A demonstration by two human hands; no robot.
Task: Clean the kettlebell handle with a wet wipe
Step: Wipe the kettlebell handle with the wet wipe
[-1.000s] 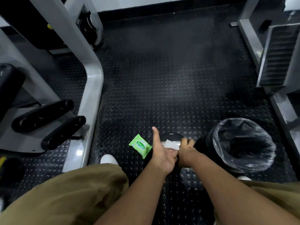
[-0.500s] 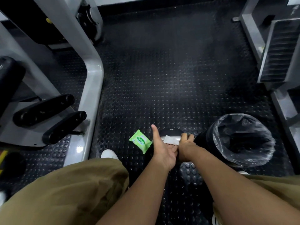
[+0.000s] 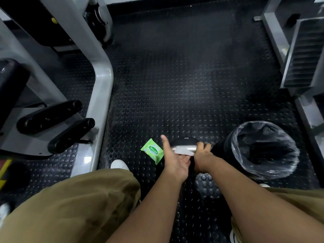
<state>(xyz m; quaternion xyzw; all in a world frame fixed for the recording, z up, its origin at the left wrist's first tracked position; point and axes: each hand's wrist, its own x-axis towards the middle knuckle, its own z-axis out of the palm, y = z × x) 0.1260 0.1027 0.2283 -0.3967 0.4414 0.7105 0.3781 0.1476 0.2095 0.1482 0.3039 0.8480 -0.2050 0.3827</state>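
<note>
L hand [image 3: 175,162]: your fingers straight on wet wipe [image 3: 184,152], thumb out.
R hand [image 3: 201,156]: fingers curled round kettlebell handle [image 3: 185,147].
Wipe pack [image 3: 152,151]: 9 o'clock of L hand.

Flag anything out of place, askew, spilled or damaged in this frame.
Nothing stands out. The green wipe pack lies loose and angled on the floor left of the kettlebell; the lined bin stands upright, and nothing looks spilled or damaged.

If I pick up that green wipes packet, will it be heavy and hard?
Probably light and squishy: the green packet looks like a thin, soft pouch. It lies flat on the studded floor, so it likely won't roll. Its glossy wrapper may feel slippery.
</note>
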